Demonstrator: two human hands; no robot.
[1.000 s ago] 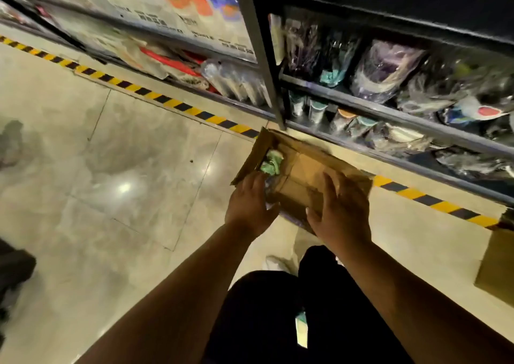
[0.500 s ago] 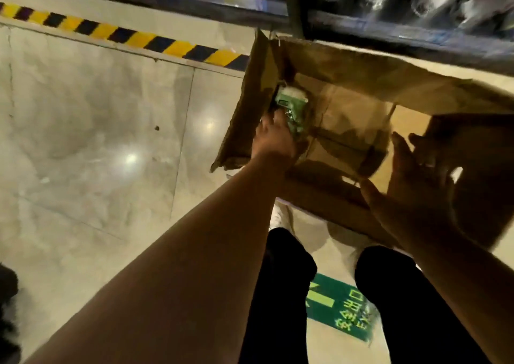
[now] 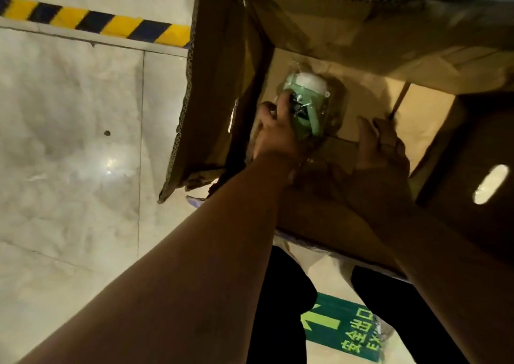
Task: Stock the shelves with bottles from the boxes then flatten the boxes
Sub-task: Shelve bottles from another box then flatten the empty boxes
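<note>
The left hand (image 3: 274,135) grasps the green, plastic-wrapped bottle (image 3: 307,99) inside the open cardboard box (image 3: 217,85), near the box's left wall. The fingers curl round the bottle's left side. The right hand (image 3: 381,152) lies released, fingers extended, on the box floor beside the bottle.

Left hand (image 3: 274,138) grips a green, plastic-wrapped bottle (image 3: 307,104) inside the open cardboard box (image 3: 319,38). Right hand (image 3: 382,146) rests, fingers extended, inside the box, right of the bottle.
</note>
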